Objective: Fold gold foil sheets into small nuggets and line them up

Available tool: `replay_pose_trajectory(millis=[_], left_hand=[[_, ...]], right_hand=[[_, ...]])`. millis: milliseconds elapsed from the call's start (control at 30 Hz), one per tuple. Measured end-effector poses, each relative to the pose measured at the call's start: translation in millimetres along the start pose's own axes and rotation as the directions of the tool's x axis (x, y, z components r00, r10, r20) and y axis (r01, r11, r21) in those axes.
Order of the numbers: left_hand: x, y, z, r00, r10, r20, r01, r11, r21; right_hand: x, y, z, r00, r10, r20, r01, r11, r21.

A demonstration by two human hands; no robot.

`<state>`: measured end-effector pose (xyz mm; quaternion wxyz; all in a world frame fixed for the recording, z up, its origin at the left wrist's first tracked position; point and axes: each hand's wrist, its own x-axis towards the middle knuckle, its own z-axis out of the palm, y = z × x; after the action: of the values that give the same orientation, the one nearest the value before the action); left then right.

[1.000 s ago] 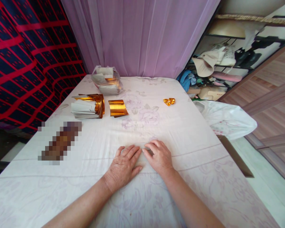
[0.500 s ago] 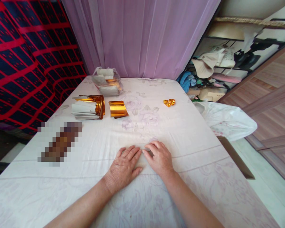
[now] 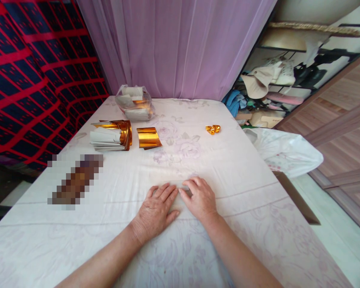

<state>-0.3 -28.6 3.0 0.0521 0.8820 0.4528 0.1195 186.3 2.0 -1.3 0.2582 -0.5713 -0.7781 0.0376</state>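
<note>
My left hand [image 3: 156, 208] lies palm down on the white flowered tablecloth [image 3: 123, 176], its fingers stretched out and its thumb spread to the side. Just right of it, my right hand [image 3: 199, 198] rests with bent fingers apart and fingertips down on the cloth, almost touching the left fingertips. Neither hand shows anything held; what lies beneath the palms is hidden. Beyond them sit a small gold foil sheet stack [image 3: 149, 138], a thicker bundle of gold foil paper [image 3: 111, 136] with pale backs, and a folded gold foil piece [image 3: 213, 129] off to the right.
A clear plastic bag [image 3: 135, 103] of more foil paper stands at the far left of the table. A blurred-out brown object [image 3: 76, 180] lies at the left. Past the right edge are a white plastic bag [image 3: 291, 154] and crowded shelves [image 3: 270, 80]. A purple curtain [image 3: 174, 48] hangs behind.
Both hands stay in place on the cloth. The view has shifted very slightly; the foil papers have not moved.
</note>
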Motion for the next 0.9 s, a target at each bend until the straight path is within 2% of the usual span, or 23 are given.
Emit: replay_pose_trajectory(millis=[133,500,900], left_hand=[[0.0,-0.3,0.0,1.0,-0.001,0.005,0.001,1.0,0.004],[-1.3,-2.4,1.7,1.0,0.008,-0.007,-0.008,1.0,0.003],[3.6,-2.9,-3.5,1.0,0.004,0.024,-0.004,1.0,-0.026]], right_hand=[[0.0,1.3,1.0,1.0,0.01,0.002,-0.01,1.0,0.018],[-1.7,21.3,2.9,0.999,-0.039,0.03,0.031,0.974,0.225],[-1.1,17.4,2.5,1.0,-0.024,0.015,0.021,0.987,0.159]])
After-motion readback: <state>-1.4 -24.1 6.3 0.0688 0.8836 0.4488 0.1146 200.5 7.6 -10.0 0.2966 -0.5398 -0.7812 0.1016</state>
